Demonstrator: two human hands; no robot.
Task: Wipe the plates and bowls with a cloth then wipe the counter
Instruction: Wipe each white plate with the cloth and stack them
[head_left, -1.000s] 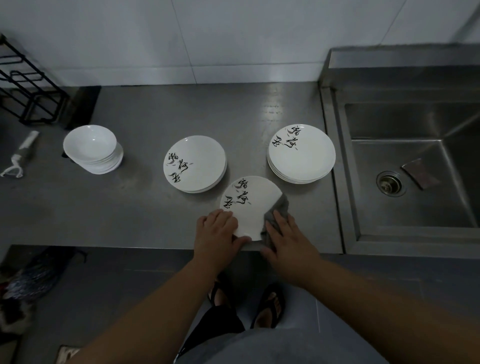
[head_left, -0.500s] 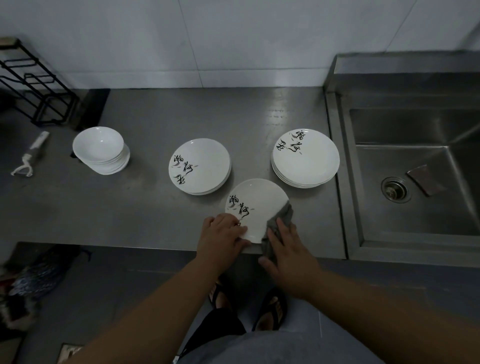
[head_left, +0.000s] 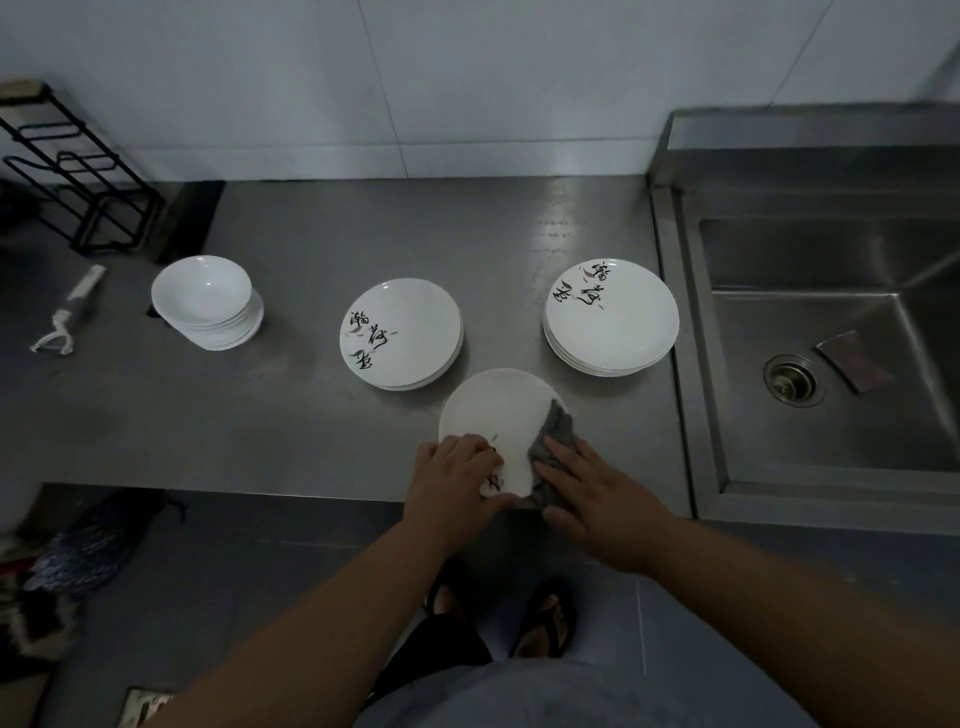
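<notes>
Dim, grey, flat light fills the scene; shadows are soft and faint. A pale streaky sheen lies on the steel table (head_left: 558, 231) at the far right, and the sink (head_left: 810, 260) wall catches a diagonal glint. The white plates (head_left: 613, 317) stand out brightest. The near-left floor (head_left: 171, 561) is murky. Straight lines bow toward the edges.

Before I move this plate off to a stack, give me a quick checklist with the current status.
1. Grip: the left hand grips the plate by its rim: ok.
2. Wiping contact: the right hand presses the cloth on the plate: ok.
3. Plate fully supported by the counter: cannot tell; its near rim is at the front edge.
4. Whole plate wiped: cannot tell.
5. Top of the middle stack free: ok.
</notes>
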